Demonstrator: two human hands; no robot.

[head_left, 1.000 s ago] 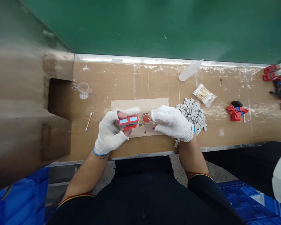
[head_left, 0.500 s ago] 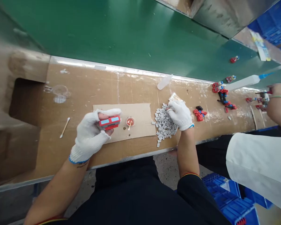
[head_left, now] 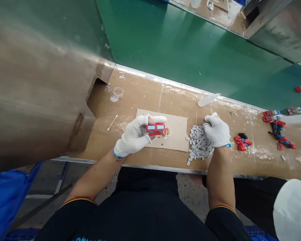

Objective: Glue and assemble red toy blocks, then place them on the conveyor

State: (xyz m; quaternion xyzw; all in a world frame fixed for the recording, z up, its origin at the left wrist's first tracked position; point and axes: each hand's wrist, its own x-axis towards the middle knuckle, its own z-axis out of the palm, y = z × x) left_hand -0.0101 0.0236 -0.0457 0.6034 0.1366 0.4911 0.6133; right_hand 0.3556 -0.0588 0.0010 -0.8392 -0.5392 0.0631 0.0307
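Observation:
My left hand (head_left: 137, 134), in a white knit glove, is closed around a red toy part (head_left: 155, 129) with two pale-blue windows, holding it above a piece of cardboard (head_left: 175, 140). Just right of that part sits a small round cup (head_left: 168, 131) of reddish contents, a cotton swab (head_left: 166, 134) resting in it. My gloved right hand (head_left: 217, 130) is at the right edge of a heap of small grey pieces (head_left: 199, 144). Its fingers are pinched together, and whatever may be between them is hidden.
Another cotton swab (head_left: 112, 123) lies at left, near a clear round lid (head_left: 118, 92). A translucent bottle (head_left: 208, 99) rests by the bench's back edge. Red toy parts (head_left: 242, 142) lie to the right. A metal housing (head_left: 52, 83) borders the left; a co-worker's white garment (head_left: 293, 207) shows at lower right.
The view has swung left, so the bench appears shifted right. My left hand has brought the red toy part nearer the cup and levelled it. My right hand stays pinched by the heap.

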